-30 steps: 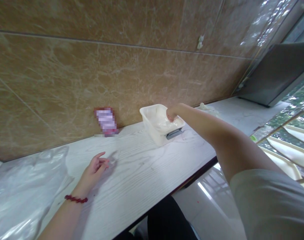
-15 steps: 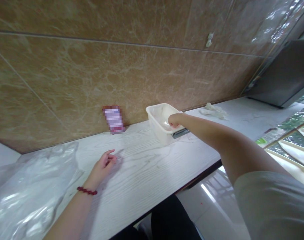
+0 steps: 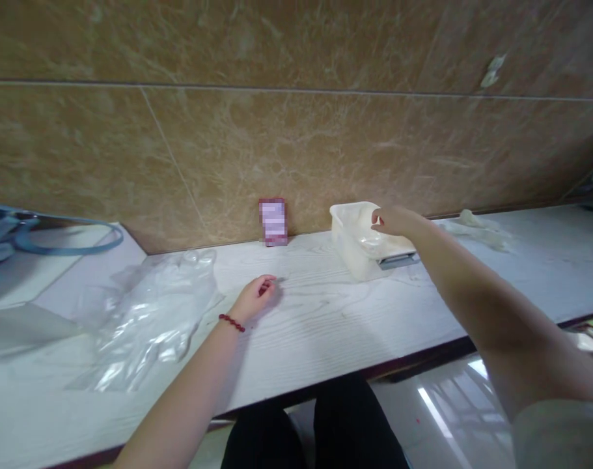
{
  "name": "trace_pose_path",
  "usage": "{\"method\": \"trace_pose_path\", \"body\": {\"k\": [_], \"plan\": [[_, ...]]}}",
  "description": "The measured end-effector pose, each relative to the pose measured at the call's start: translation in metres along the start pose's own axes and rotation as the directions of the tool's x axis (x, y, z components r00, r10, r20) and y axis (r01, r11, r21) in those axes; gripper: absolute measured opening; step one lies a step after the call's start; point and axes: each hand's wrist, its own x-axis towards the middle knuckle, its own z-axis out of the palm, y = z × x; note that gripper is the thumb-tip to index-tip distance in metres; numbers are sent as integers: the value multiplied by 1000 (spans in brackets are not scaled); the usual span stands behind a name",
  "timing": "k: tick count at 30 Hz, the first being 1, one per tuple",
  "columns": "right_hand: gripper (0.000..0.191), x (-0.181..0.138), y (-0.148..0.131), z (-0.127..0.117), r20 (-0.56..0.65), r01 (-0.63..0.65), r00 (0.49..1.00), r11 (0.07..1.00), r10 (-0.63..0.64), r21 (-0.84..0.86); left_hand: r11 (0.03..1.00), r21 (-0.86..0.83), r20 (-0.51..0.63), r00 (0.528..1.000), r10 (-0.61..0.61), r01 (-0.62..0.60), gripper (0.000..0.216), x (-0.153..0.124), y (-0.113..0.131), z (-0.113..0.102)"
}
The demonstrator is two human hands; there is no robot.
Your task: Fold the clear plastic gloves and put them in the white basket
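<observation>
My left hand [image 3: 255, 298], with a dark red bead bracelet [image 3: 232, 322] at the wrist, hovers low over or rests on the white wood-grain counter [image 3: 306, 326]. Its fingers are loosely curled and apart, and nothing shows between them. My right hand [image 3: 391, 221] reaches over a cream plastic bin [image 3: 357, 257], thumb and fingers bent together at the tips. Whatever they hold, if anything, is too small to make out. Just below the fingertips, something clear and shiny [image 3: 372, 241] shows inside the bin. A grey strip [image 3: 398, 260] sits on the bin's front rim.
Clear plastic bags [image 3: 154, 319] lie spread on the left. A blurred-out phone-like object [image 3: 275, 225] leans against the brown tiled wall [image 3: 296, 150]. Crumpled whitish gloves or cloth [image 3: 479, 231] lie right of the bin. Blue hoop-like items [image 3: 66, 241] stand far left.
My right hand has risen from deep in the bin to near its rim, its fingers less tightly folded. My left hand's fingers have curled in slightly. The view has turned left.
</observation>
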Motion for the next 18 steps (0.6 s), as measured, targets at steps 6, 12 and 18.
{"method": "trace_pose_path", "body": {"k": [6, 12, 18], "plan": [[15, -54, -77, -9, -441, 232, 895, 915, -68, 330, 960, 273, 54, 997, 51, -64, 27, -13, 18, -10], [15, -92, -151, 62, -379, 299, 923, 745, -67, 596, 867, 496, 36, 998, 43, -56, 23, -45, 38, -61], [15, -115, -171, 116, -318, 269, 947, 663, -50, 699, 645, 711, -359, 933, -11, 281, 30, -102, 4, -122]]}}
